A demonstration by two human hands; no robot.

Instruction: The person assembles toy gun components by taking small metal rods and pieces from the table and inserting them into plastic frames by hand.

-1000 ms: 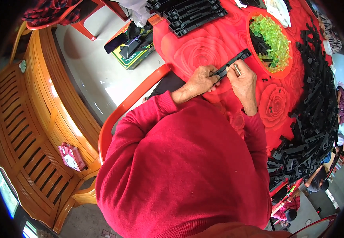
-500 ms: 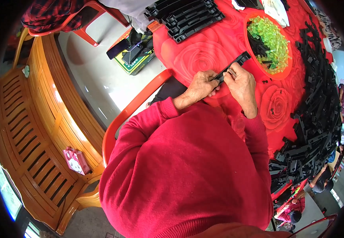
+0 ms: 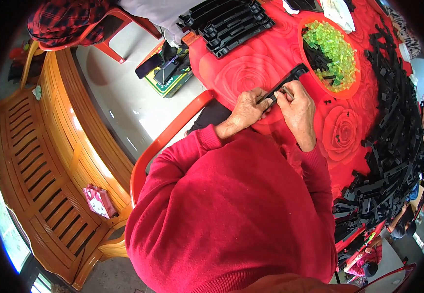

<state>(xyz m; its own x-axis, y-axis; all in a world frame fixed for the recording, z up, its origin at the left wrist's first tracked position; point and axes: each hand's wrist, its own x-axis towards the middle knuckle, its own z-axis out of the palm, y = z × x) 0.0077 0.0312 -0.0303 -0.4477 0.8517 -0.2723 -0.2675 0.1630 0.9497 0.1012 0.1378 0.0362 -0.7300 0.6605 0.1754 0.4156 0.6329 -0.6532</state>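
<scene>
A long black plastic strip (image 3: pixel 290 78) slants up and to the right over the red table. My left hand (image 3: pixel 247 108) grips its lower end between thumb and fingers. My right hand (image 3: pixel 297 110) is closed in a pinch at the middle of the strip, its fingertips against it, with a small dark piece showing between them. What that piece is cannot be made out. Beyond the hands, to the right, stands a red basin (image 3: pixel 304 57) of yellow-green translucent plastic pieces (image 3: pixel 336 51) and small black parts (image 3: pixel 317 57).
A large heap of black plastic strips (image 3: pixel 392 132) covers the table's right side. Several long black parts (image 3: pixel 234 27) lie together at the far edge. The red rose-patterned tablecloth (image 3: pixel 236 73) lies under everything. Left are a red chair (image 3: pixel 168 136), a wooden bench (image 3: pixel 51 185) and a box (image 3: pixel 170 85).
The view has shifted slightly. Both hands stay at the strip, with my right fingertips moved a little along it toward my left hand.
</scene>
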